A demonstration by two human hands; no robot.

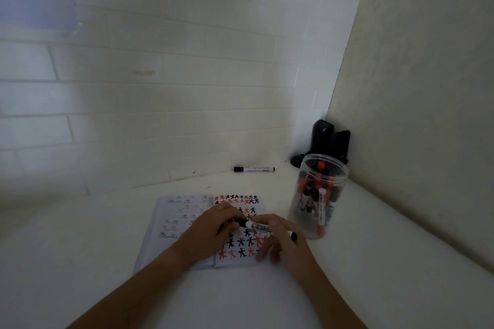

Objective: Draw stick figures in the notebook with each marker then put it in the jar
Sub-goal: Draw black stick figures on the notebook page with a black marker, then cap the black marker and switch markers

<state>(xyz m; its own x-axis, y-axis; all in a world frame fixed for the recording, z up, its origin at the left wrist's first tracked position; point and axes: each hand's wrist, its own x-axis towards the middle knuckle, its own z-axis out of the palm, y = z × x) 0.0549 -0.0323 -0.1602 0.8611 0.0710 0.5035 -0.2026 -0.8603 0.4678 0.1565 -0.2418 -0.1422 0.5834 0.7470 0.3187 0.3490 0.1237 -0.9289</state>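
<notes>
white table (93, 248) holds notebook (184, 222), jar (319, 195), loose marker (254, 169).

Both forearms extended forward, converging. Left hand (213, 224) fingers curled, pinching. Right hand (280, 240) curled, gripping, knuckles up.

white brick wall (160, 104) | plain cream side wall (427, 88) | white table (80, 235) | dim light

Head-worn view, downward onto table (80, 262)
</notes>
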